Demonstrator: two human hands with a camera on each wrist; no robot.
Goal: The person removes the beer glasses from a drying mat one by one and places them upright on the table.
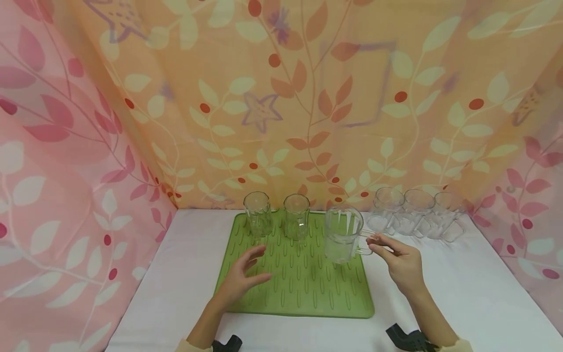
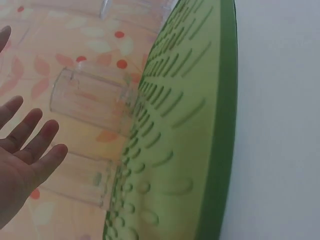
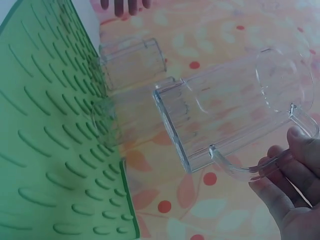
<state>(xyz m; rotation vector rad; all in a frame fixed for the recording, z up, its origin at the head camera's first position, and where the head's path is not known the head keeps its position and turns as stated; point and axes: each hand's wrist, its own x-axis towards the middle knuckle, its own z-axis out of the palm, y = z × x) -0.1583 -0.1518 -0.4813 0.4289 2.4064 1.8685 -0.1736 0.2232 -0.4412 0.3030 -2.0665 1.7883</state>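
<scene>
Right hand [image 1: 402,266] pinching clear mug [image 1: 344,237] by its handle [image 3: 234,170], above green mat [image 1: 299,300].
Right thumb and fingers bent around handle, forearm slanting inward; left hand [image 1: 241,277] empty, fingers loosely curved, thumb apart, over mat's left part; two other mugs [image 1: 296,217] at mat's rear.

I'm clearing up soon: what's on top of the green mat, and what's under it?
On the green mat, toward its far edge, stand two clear vessels; the right hand holds a clear mug above it. Anything underneath is covered; white tabletop shows beside it.
</scene>
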